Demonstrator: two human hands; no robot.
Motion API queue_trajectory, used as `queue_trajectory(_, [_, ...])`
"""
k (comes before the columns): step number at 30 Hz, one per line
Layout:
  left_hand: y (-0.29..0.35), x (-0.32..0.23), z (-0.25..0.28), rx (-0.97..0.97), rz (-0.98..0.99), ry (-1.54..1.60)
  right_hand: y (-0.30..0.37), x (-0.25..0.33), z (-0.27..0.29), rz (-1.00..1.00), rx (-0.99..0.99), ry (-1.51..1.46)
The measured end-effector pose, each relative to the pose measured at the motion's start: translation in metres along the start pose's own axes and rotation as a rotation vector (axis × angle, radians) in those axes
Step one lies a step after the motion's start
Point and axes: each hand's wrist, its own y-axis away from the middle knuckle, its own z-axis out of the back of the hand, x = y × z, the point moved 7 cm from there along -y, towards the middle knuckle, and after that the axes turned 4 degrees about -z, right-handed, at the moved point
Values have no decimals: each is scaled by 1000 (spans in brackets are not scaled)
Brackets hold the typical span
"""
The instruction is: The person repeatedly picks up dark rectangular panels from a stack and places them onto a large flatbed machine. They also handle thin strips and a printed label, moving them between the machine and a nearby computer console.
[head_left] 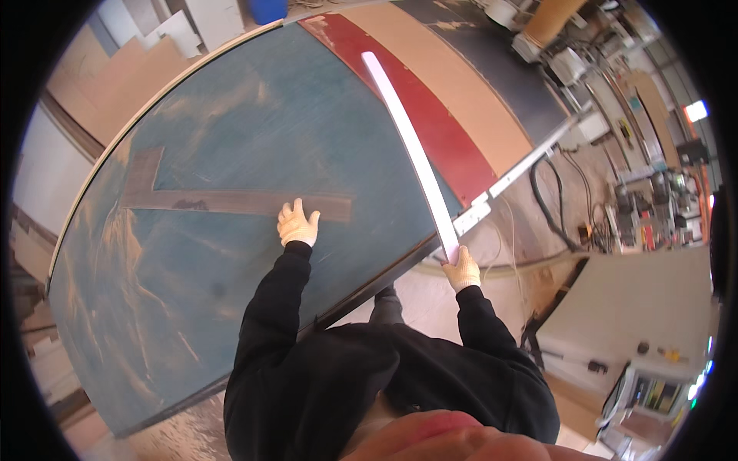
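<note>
A long, narrow white strip (415, 154) slants across the right part of a large dark green worktop (231, 131). My right hand (463, 270), in a cream knit glove, is closed on the strip's near end, just beyond the worktop's front edge. To the left lies a brown wood-grain L-shaped piece (238, 202), its short arm pointing away from me. My left hand (297, 224), gloved alike, is over the near edge of its long arm with the fingers spread. I cannot tell how firmly it presses there.
Beyond the strip, a red panel (430, 115), a tan panel (453, 92) and a dark panel (492, 61) lie side by side. Boards (131, 84) lean at the left. Machinery (653, 200) and a black hose (542, 200) stand at the right. A blue bin (267, 9) is at the back.
</note>
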Motion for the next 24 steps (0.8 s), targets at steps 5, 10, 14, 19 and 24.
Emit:
queue_trajectory(5, [-37, -57, -27, -39, 333, -145, -153, -22, 32, 112, 50, 52])
queue_trajectory(10, [-7, -50, -26, -250, 593, -230, -262, 30, 72, 234, -100, 84])
queue_trajectory(14, [55, -5, -16, -336, 1036, -100, -289, 83, 86, 395, -211, -43])
queue_trajectory(19, [100, 48, 11, -362, 1189, 58, -228, 126, 33, 638, 79, -85])
queue_trajectory(24, [165, 101, 56, -445, 1192, 108, -93, 169, -38, 937, 407, -99])
